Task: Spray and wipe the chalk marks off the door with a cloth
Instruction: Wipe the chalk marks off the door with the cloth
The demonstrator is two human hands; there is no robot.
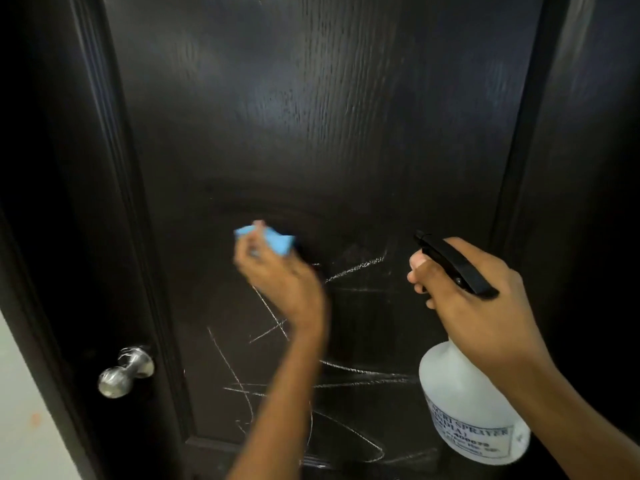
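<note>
A person stands close to a dark brown wooden door [311,116] with a raised central panel, seen from the person's own head looking slightly down. The left hand [277,271] is curled around a bunched light blue cloth [268,239] and holds it against the panel; hand and cloth are blurred. White chalk marks [356,268] cross the lower half of the panel as loose, scribbled lines, to the right of the cloth and below it, running down behind the left forearm. The panel above the cloth looks dark and free of marks. The right hand [481,306] grips the neck of a translucent white spray bottle [467,410] with a black trigger head [453,265], fingers curled round the trigger, the nozzle pointing towards the door. The bottle carries a printed label, partly legible. A round silver doorknob [126,370] sits at the door's left edge, well left of the marks.
</note>
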